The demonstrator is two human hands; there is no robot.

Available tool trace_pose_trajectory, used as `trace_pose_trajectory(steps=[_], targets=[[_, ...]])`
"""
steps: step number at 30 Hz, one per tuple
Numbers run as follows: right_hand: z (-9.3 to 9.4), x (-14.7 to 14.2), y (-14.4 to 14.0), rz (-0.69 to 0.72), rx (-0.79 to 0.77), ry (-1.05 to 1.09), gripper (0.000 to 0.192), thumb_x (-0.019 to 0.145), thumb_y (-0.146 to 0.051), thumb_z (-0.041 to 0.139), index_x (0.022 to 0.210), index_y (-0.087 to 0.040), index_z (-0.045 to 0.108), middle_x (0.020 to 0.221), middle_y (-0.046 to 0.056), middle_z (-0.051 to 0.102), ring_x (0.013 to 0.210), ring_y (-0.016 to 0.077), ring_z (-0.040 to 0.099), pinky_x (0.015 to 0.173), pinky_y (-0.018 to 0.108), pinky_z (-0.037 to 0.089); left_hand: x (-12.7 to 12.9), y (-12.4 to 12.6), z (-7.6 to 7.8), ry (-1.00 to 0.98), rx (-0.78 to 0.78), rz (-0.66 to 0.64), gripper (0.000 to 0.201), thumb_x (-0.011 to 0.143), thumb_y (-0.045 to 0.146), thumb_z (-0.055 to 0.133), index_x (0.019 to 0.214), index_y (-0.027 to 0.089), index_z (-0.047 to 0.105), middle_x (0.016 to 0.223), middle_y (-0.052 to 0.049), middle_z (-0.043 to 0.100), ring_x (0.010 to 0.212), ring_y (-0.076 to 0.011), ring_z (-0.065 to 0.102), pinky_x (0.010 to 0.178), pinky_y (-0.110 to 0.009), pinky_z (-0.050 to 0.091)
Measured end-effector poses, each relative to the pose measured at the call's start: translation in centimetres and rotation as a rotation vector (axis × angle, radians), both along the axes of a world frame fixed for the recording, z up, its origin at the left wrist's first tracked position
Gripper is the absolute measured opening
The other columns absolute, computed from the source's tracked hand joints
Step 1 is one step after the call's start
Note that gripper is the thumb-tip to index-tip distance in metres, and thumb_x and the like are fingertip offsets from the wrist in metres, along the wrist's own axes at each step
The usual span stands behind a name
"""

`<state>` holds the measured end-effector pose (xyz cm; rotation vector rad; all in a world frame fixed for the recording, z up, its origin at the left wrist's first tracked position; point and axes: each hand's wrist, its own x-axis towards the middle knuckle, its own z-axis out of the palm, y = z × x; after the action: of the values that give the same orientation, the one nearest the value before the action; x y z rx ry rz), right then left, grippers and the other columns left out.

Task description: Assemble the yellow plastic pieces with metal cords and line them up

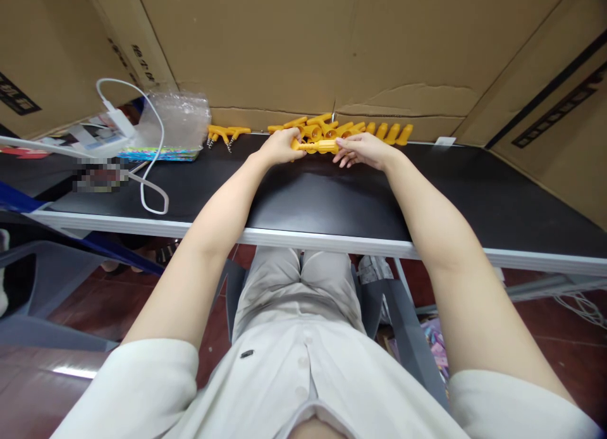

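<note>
At the back of the black tabletop, both hands close on one yellow plastic corkscrew (320, 147), held level between them. My left hand (281, 147) pinches its left end. On the right end, the thumb and fingertips of my right hand (363, 149) are closed, with the other fingers loosely curled. Just behind the hands lies a heap of yellow corkscrew parts (318, 119). To its right, several yellow tube-shaped sleeves (392, 133) lean in a row. Left of my left hand, yellow T-shaped handles with metal spirals (230, 133) lie against the cardboard.
A cardboard wall (294, 53) rises behind the tabletop (327, 202). On the left are a clear plastic bag (175, 116), a colourful packet (161, 154) and a white cable (164, 126) with a white plug. A metal edge strip (327, 240) runs along the front.
</note>
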<state>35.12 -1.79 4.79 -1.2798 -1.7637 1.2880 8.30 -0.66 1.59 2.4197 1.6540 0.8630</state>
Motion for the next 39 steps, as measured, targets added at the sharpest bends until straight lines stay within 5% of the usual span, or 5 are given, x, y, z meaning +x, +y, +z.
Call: trace_pose_trajectory(steps=[11, 17, 23, 39], targets=[[0.0, -0.5, 0.0, -0.055, -0.073, -0.021, 0.057, 0.099, -0.076, 0.070, 0.099, -0.019, 0.069, 0.074, 0.011, 0.078, 0.055, 0.0189, 0.072, 0.048, 0.025, 0.053, -0.1, 0.1, -0.1, -0.045, -0.004, -0.027, 0.027, 0.077, 0.035, 0.078, 0.099, 0.021, 0.071, 0.095, -0.006, 0.076, 0.105, -0.0305, 0.072, 0.098, -0.038, 0.055], [0.4, 0.5, 0.1, -0.035, -0.032, 0.065, 0.033, 0.095, -0.044, 0.091, 0.103, -0.018, 0.073, 0.091, 0.008, 0.082, 0.068, 0.0174, 0.079, 0.056, 0.023, 0.061, 0.0, 0.1, -0.1, -0.046, -0.021, -0.011, 0.027, 0.078, 0.035, 0.079, 0.100, 0.020, 0.071, 0.101, -0.007, 0.077, 0.108, -0.0305, 0.071, 0.100, -0.038, 0.054], [-0.1, 0.7, 0.6, -0.015, 0.015, 0.050, 0.038, 0.079, -0.018, 0.101, 0.107, -0.017, 0.075, 0.094, 0.005, 0.081, 0.071, 0.0169, 0.079, 0.060, 0.024, 0.064, 0.4, -0.7, 0.4, -0.005, -0.032, 0.004, 0.026, 0.080, 0.032, 0.078, 0.101, 0.020, 0.071, 0.102, -0.008, 0.077, 0.105, -0.0313, 0.073, 0.098, -0.038, 0.054], [0.0, -0.1, 0.1, -0.025, 0.037, 0.080, 0.026, 0.091, -0.031, 0.094, 0.091, -0.017, 0.072, 0.086, 0.010, 0.081, 0.065, 0.0140, 0.073, 0.055, 0.021, 0.055, 0.0, -0.3, 0.1, -0.017, -0.008, -0.011, 0.037, 0.079, 0.032, 0.078, 0.114, 0.023, 0.074, 0.095, -0.005, 0.070, 0.111, -0.0331, 0.068, 0.107, -0.044, 0.051]])
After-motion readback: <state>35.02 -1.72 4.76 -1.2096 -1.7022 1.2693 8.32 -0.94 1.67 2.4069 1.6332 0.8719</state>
